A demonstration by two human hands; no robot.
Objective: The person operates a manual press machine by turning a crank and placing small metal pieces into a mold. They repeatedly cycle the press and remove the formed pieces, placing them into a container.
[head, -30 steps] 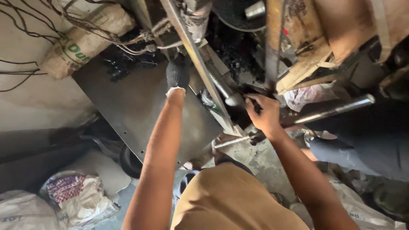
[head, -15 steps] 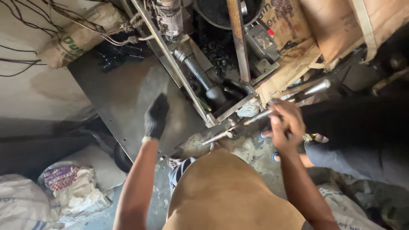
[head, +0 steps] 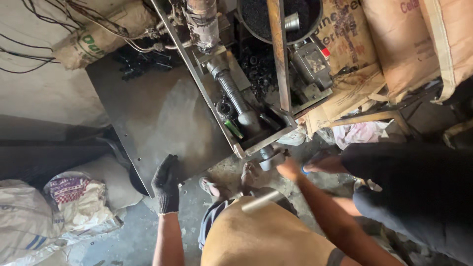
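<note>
Now both hands lower than half a second ago, off the machine frame.
I note my gloved left hand (head: 166,183) released, hanging over the steel plate (head: 162,118) edge; right hand (head: 289,168) at the grey fitting (head: 270,158), grip unclear; the metal rod (head: 262,201) lies across my lap.

- Left hand (head: 166,183): a black knitted glove covers it.
- Right hand (head: 289,169): bare, no glove.
- Metal rod (head: 262,201): pale silver-grey.
- Steel plate (head: 162,118): dull dark grey with lighter scuffed patches.
- Threaded shaft (head: 231,93): grey, ribbed with fine spiral lines.
- Sacks (head: 389,44): brown with dark printing.
- Bag (head: 29,221): white with 2 blue stripes.
- Cloth (head: 66,189): red-and-white pattern.
- Shirt (head: 266,236): plain tan.
</note>
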